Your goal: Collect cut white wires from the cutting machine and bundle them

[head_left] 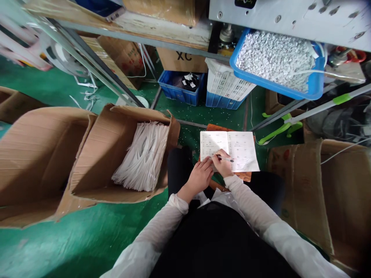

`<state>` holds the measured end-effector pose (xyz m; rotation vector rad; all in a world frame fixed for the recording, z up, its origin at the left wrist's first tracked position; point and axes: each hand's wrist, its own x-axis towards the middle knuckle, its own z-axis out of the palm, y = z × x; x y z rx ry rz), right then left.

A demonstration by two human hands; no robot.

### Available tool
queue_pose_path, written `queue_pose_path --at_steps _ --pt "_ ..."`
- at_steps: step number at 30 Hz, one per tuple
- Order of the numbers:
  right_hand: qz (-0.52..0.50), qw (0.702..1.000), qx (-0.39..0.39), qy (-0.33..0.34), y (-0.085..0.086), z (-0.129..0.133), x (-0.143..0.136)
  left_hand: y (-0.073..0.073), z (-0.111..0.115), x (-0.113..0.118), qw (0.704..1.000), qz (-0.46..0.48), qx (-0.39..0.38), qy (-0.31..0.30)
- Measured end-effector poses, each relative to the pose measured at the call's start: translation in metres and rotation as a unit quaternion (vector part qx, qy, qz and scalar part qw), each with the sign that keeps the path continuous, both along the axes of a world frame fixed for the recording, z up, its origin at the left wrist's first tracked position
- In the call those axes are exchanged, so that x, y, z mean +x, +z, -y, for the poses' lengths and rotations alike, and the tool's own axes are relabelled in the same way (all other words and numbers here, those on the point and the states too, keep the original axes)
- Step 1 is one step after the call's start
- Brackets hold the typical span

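An open notebook [243, 150] with printed or written lines lies on a reddish-brown wooden board [218, 127] in front of my lap. My right hand [223, 166] is closed around a pen [227, 158], over the lower middle of the pages. My left hand [202, 174] lies flat with fingers stretched out on the lower left page, close beside the right hand. The pen's tip is hard to make out between the two hands.
At left, a cardboard box [95, 162] holds a bundle of white strips [145, 158]. Another open carton [298, 185] stands at right. A blue tray [236, 71] of small white pieces sits at the bench edge. Blue bins [185, 96] stand beneath.
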<state>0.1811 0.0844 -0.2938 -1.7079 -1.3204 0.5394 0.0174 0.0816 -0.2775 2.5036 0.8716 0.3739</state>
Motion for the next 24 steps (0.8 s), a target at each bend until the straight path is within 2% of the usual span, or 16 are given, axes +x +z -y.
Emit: queue_pose_path --at_steps 4,9,19,24 --pt "0.005 1.0 0.008 -0.024 -0.0016 0.0012 0.0001 -0.0001 -0.0001 0.0002 1.0 -0.001 -0.001 -0.002" --pt "0.022 1.0 0.006 -0.01 -0.0017 0.0017 0.0007 0.0007 -0.0002 0.0009 1.0 -0.007 0.006 -0.003" --pt "0.018 0.999 0.036 -0.036 -0.0072 0.0016 0.0013 -0.0007 -0.0003 0.0005 1.0 -0.006 0.006 -0.006" --pt "0.025 0.999 0.026 -0.031 -0.0083 0.0016 0.001 -0.0013 -0.0003 0.0 1.0 -0.009 0.002 -0.004"
